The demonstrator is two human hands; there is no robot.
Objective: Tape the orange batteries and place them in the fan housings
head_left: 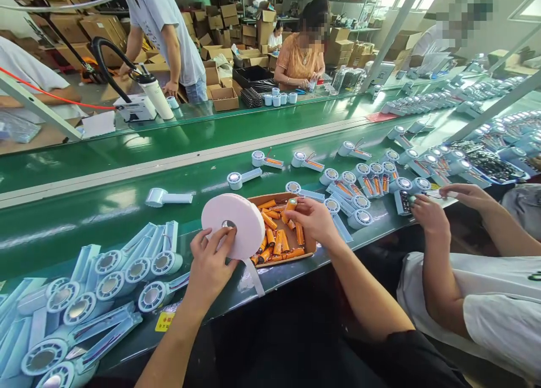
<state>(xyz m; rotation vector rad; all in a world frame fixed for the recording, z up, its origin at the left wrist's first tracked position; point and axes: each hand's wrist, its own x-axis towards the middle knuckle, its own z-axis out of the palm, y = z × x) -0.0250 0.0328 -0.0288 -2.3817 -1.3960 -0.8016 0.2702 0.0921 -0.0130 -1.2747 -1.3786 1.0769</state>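
My left hand (210, 264) grips a large white roll of tape (234, 224) from below, with a loose strip hanging down over the table edge. My right hand (313, 219) pinches one orange battery cell (289, 206) above a shallow cardboard box (310, 245) filled with several orange cells (274, 242). Light blue handheld fan shells (127, 270) lie piled at my left.
A green conveyor belt (177, 146) runs across in front of me. More fan shells with orange cells (372, 182) lie to the right, where a neighbour's hands (431, 213) work. Other people stand and sit beyond the belt among cardboard boxes (224, 98). A white machine (135, 107) sits far left.
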